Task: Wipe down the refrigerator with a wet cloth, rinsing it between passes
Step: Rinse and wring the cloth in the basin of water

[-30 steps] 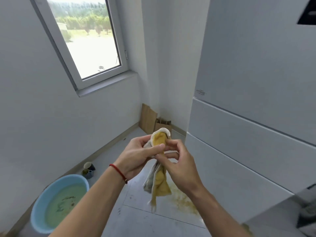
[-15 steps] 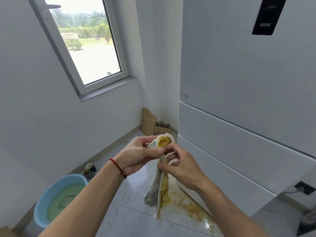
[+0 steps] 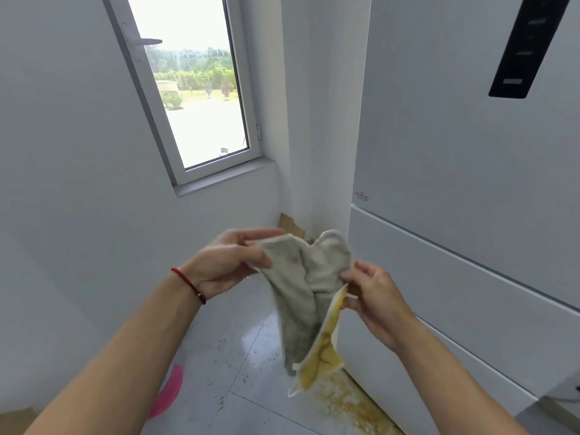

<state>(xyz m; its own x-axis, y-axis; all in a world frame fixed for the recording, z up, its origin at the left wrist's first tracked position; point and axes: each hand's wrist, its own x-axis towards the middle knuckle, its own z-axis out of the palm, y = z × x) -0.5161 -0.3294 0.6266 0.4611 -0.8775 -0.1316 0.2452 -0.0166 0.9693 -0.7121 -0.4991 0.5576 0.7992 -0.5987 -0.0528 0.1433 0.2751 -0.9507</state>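
A grey cloth (image 3: 309,284) with a yellow-stained underside hangs spread between my hands at chest height. My left hand (image 3: 230,262), a red string on its wrist, pinches the cloth's upper left corner. My right hand (image 3: 373,296) pinches its right edge where the yellow side shows. The white refrigerator (image 3: 470,171) stands at the right, its drawer fronts just beyond my right hand, with a black panel (image 3: 530,45) high on its door.
Yellow-brown spill (image 3: 348,403) stains the tiled floor along the fridge base. A pink rim (image 3: 171,392) shows beside my left forearm. A window (image 3: 194,92) is in the left wall; cardboard (image 3: 292,226) leans in the corner.
The cloth was bunched between both hands; now my hands have pulled apart and opened it out. The view has tilted up, so the blue basin has left the frame.
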